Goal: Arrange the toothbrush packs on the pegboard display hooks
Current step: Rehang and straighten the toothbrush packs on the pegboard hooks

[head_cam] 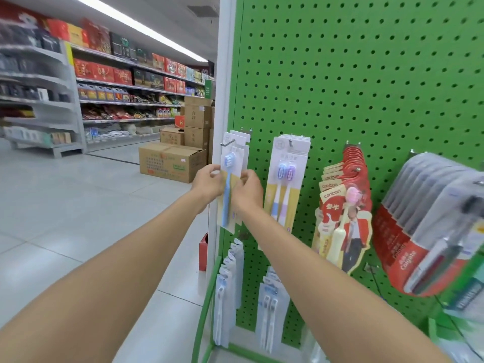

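Observation:
A green pegboard point(366, 74) fills the right half of the head view. At its left edge a metal hook point(227, 143) carries several white cards, the front one a blue toothbrush pack point(230, 163). My left hand point(208, 183) pinches that pack's left edge and my right hand point(247, 191) grips its right edge, both at mid-card height. The pack hangs upright between my hands. To the right hangs a twin toothbrush pack point(286, 179) with blue and purple brushes.
Red canban toothbrush packs point(345, 205) and Colgate packs point(429, 224) hang further right. More white packs point(227, 289) hang on the lower row. Cardboard boxes point(170, 161) stand on the tiled aisle floor at the left, with stocked shelves point(117, 82) behind.

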{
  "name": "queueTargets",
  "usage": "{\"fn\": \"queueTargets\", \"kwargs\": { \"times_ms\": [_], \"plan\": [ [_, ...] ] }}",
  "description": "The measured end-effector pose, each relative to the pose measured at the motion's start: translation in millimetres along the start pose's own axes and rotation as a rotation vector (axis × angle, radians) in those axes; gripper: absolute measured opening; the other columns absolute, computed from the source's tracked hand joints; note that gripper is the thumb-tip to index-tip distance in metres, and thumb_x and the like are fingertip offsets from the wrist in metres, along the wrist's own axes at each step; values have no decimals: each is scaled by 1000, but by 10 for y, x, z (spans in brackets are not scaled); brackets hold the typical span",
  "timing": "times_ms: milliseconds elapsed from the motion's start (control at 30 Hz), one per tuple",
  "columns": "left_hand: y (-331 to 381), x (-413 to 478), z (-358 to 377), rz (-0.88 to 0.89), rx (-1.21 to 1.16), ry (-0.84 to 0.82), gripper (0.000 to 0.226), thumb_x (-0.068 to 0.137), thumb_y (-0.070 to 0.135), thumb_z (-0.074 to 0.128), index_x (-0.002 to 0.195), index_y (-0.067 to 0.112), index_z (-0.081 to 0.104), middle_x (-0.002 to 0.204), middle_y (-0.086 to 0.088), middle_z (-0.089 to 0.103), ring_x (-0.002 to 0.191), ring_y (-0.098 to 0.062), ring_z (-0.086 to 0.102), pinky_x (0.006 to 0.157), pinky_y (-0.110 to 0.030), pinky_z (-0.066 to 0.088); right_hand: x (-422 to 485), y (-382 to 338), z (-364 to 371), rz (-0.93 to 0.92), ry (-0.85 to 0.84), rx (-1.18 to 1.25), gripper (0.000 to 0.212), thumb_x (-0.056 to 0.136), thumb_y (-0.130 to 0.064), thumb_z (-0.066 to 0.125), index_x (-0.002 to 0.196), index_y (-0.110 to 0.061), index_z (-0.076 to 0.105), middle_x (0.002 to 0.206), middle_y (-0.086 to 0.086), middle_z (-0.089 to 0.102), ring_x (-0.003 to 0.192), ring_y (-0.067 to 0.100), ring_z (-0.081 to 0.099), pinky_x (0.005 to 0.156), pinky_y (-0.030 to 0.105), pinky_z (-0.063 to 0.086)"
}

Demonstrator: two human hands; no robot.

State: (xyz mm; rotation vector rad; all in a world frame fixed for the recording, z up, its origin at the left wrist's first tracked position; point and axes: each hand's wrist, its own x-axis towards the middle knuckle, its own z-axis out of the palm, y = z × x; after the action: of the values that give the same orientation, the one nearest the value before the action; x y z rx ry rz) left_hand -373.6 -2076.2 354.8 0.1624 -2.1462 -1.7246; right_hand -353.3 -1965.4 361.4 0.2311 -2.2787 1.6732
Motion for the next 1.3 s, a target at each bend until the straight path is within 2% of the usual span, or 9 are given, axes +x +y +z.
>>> {"fn": "queueTargets", "kwargs": {
  "times_ms": [100,267,400,567,700,933,1100,1167,1300],
  "plan": [
    [35,-27,15,-37,-115,7,22,100,4,42,110,9,61,111,-14,66,93,-27,66,83,-41,58,-5,-11,-55,-57,40,-14,18,100,-4,37,101,-11,54,83,0,55,76,17,52,58,27,38],
    [75,-99,4,-77,-149,5,26,103,6,38,119,1,58,117,-18,66,95,-29,68,64,-29,61,-72,-60,-98,-191,8,-69,21,102,-8,36,104,-11,57,90,4,61,78,18,53,64,29,39],
    [1,-232,-61,-141,-120,-26,26,102,11,43,118,-2,60,108,-16,68,85,-22,65,57,-24,57,-179,-85,-73,-110,-54,-63,25,100,-4,34,107,-10,57,91,2,59,78,16,53,57,25,37],
    [-213,-602,-130,-209,-46,-52,16,102,28,51,100,15,60,95,-5,62,88,-17,58,68,-25,47,-546,99,-155,4,-226,-92,26,100,-7,38,120,-11,54,100,1,59,80,14,53,57,24,37],
    [-393,-1051,-131,-243,-86,-142,12,100,27,56,99,16,59,91,-5,62,82,-15,56,69,-25,46,-966,376,-290,92,-354,92,28,97,-16,50,125,-17,54,95,-8,59,87,13,56,62,21,42],
    [-874,-1697,-37,-241,-167,-182,4,98,16,58,97,14,62,91,-6,67,85,-20,58,69,-30,46,-1429,911,-422,123,-315,145,22,92,-26,59,113,-17,56,105,-3,65,93,13,61,77,27,47],
    [-1020,-1868,1,-206,-39,-274,12,98,12,58,109,8,60,96,-4,70,89,-16,63,91,-40,54,-1426,901,-563,145,-170,312,27,91,-28,66,111,-11,61,92,-7,65,77,3,59,59,12,43],
    [-968,-1918,15,-170,10,-300,9,97,9,58,105,7,62,96,-6,70,87,-16,64,91,-41,54,-1422,912,-630,172,-140,365,23,93,-27,65,111,-12,64,90,-7,66,73,-1,59,55,9,44],
    [-877,-2021,59,-117,101,-352,8,96,2,57,100,5,63,95,-13,68,81,-17,63,84,-36,57,-1435,1027,-734,307,-146,403,18,98,-26,52,103,-16,66,97,3,70,83,16,64,82,34,52]
  ]
}}
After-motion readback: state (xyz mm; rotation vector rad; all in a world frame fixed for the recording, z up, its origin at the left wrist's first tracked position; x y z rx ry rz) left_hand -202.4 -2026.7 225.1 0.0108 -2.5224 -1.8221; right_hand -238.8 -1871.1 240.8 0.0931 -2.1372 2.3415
